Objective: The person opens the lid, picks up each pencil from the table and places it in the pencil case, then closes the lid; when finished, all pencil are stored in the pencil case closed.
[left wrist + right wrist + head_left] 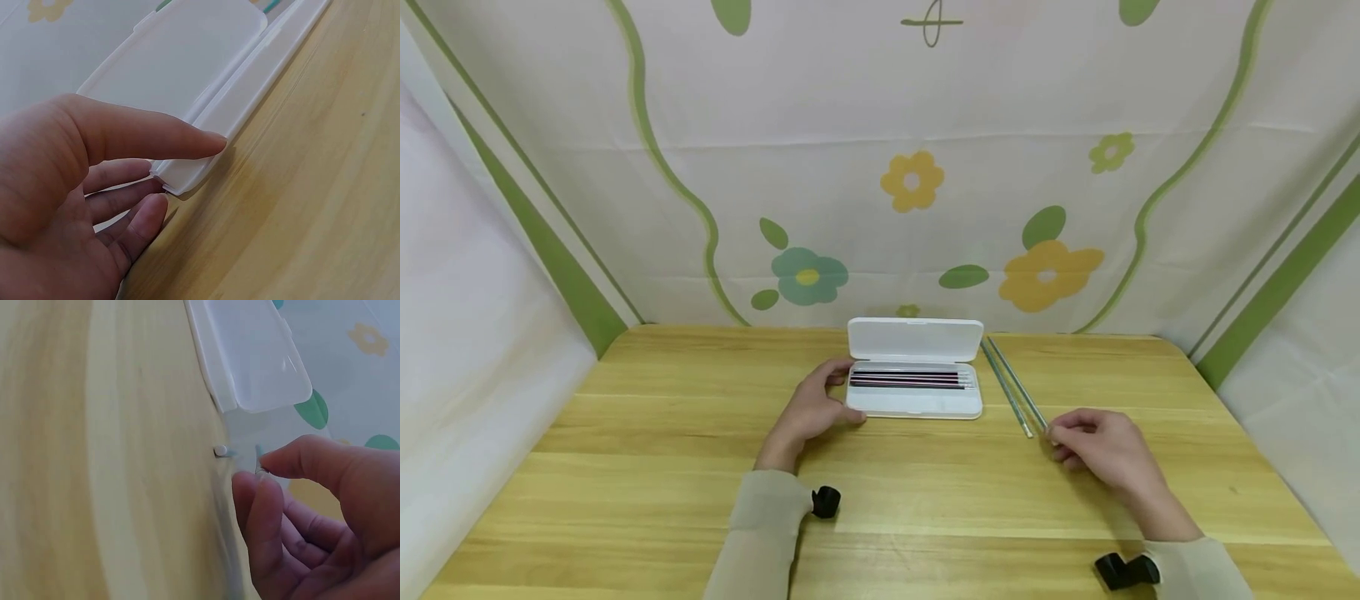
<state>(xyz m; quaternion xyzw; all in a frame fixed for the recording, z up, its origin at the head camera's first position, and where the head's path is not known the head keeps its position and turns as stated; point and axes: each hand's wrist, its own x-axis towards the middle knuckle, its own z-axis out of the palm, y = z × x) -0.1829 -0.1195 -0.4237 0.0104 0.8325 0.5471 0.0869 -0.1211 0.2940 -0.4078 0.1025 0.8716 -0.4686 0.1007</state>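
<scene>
An open white pencil case [917, 405] lies on the table with its lid [915, 340] raised at the back. Several dark striped pencils [910, 380] lie lengthwise inside it. My left hand [808, 408] holds the case's left end, its thumb [156, 134] on the front wall and its fingers around the end. To the right of the case, my right hand [1101, 450] pinches the near end of a blue-green pencil [1020, 386] between thumb and fingertips. A second blue-green pencil [1008, 392] lies just left of that one, its white-tipped end towards me.
The wooden table [647, 433] meets a white cloth backdrop [820, 100] with printed flowers, and more cloth hangs at both sides. A black wrist camera [826, 502] sits at the left sleeve, another black one [1123, 572] at the right.
</scene>
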